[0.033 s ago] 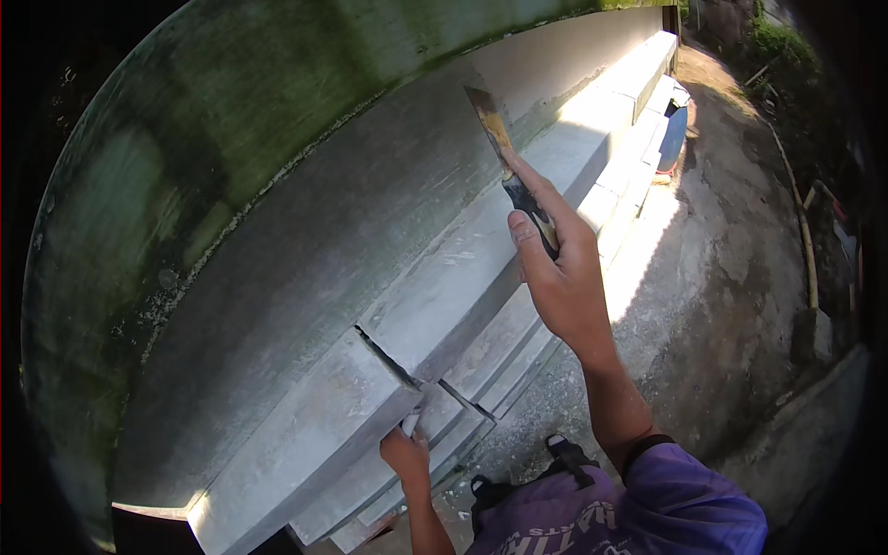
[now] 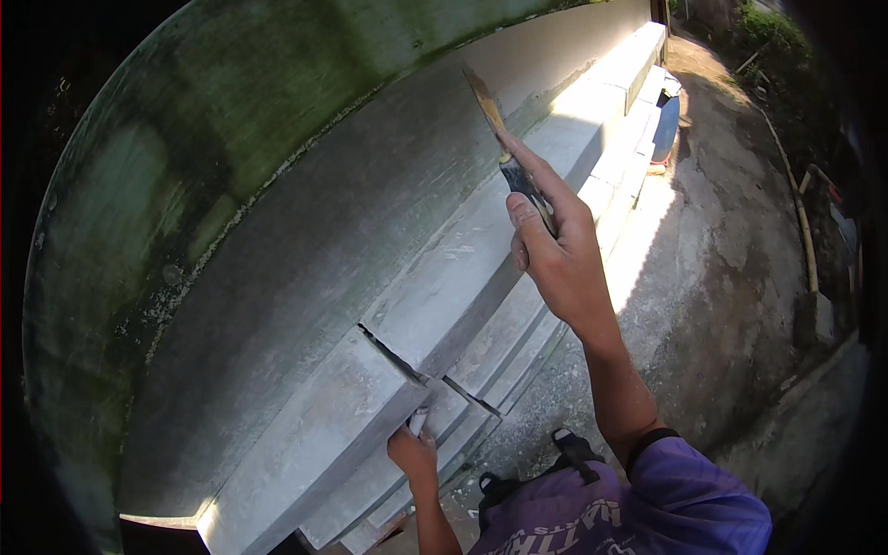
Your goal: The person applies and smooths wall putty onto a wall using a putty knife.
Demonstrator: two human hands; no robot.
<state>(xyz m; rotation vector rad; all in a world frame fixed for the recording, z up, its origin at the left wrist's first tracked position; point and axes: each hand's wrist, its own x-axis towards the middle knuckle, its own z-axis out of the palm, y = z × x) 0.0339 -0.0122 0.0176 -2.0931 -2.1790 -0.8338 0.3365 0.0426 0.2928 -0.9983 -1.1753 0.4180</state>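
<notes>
My right hand point(image 2: 566, 245) is closed around the dark handle of a scraper point(image 2: 485, 104), with the forefinger stretched along it. Its long, narrow, stained blade points up and away, over the grey wall point(image 2: 305, 250). My left hand point(image 2: 413, 455) is lower down, closed on a small pale object point(image 2: 418, 421) against the side of the stepped concrete ledge point(image 2: 324, 407). The fingers hide most of that object, so its kind does not show. Just above this hand, a dark gap point(image 2: 393, 353) cuts across the ledge.
A mossy green curved overhang point(image 2: 185, 157) covers the upper left. On the right runs a rough concrete path point(image 2: 712, 240), dusted white by the ledge. A blue container point(image 2: 666, 129) stands at the ledge's far end. A pole point(image 2: 795, 190) lies along the path's right side. My feet point(image 2: 573, 444) are below.
The whole view has shifted very slightly. Both hands keep their holds, and the scraper blade sits a touch higher and further left in the picture.
</notes>
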